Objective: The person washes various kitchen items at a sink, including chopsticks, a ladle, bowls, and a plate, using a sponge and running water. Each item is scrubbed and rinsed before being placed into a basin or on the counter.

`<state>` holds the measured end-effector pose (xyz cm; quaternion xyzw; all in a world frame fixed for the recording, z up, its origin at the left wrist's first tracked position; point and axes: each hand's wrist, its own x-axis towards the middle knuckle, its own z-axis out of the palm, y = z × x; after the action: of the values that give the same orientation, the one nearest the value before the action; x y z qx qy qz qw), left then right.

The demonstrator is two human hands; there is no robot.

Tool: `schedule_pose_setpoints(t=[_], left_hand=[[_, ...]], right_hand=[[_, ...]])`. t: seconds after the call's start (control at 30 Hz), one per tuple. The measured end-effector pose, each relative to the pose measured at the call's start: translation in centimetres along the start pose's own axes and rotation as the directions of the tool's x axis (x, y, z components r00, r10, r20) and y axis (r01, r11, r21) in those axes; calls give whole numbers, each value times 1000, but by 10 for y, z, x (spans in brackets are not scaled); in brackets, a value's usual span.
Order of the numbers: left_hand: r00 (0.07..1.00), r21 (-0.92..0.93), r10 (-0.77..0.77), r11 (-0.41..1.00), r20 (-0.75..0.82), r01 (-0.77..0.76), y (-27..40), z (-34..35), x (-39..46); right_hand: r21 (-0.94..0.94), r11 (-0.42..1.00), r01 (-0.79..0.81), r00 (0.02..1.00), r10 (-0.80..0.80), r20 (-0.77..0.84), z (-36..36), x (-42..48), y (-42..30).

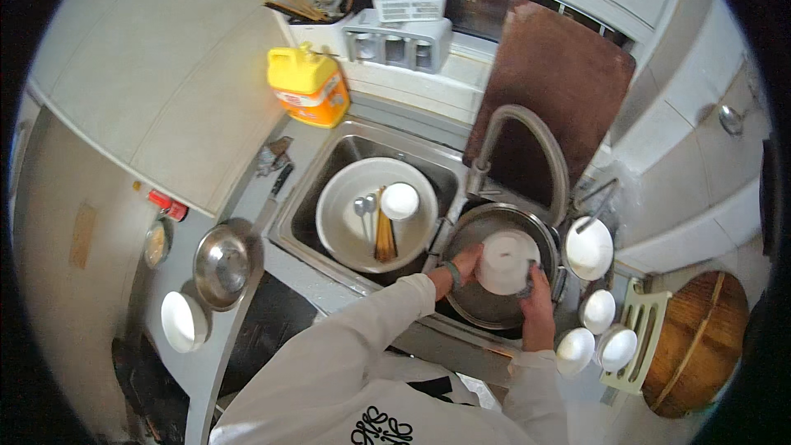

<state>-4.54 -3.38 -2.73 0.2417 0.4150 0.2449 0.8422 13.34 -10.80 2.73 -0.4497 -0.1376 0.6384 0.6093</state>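
My left hand (468,262) grips the left edge of a white bowl or plate (503,253), somewhat blurred. Against its right edge, my right hand (539,293) presses a small dark scrubber (530,275), its material unclear. Both hands are over a large round metal pan (488,315) set in the right sink basin. The curved flexible faucet (559,161) arches above its far side. In the left basin is a large white basin (330,238) that contains a small white bowl (400,200), two metal spoons (364,213) and several wooden chopsticks (385,238).
Several white bowls (589,248) stand at the right, near a round wooden board (695,343) in a pale rack (636,337). A brown cutting board (556,86) leans behind the faucet. Left are a yellow jug (309,83), a knife (281,182), a metal bowl (222,267) and another white bowl (183,321).
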Motion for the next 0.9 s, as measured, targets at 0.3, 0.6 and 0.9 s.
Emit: schedule_pose_setpoints(t=[0.3, 0.6, 0.9], left_hand=[[967, 115, -250, 960, -47, 254, 46, 44, -24], [985, 615, 44, 785, -169, 70, -7, -24, 41], [979, 835, 4, 523, -205, 173, 32, 5, 33]], right_hand=[[-940, 126, 318, 932, -226, 285, 51, -25, 19], [-871, -441, 218, 961, -58, 270, 9, 5, 39], [-884, 331, 330, 915, 119, 386, 22, 25, 45]])
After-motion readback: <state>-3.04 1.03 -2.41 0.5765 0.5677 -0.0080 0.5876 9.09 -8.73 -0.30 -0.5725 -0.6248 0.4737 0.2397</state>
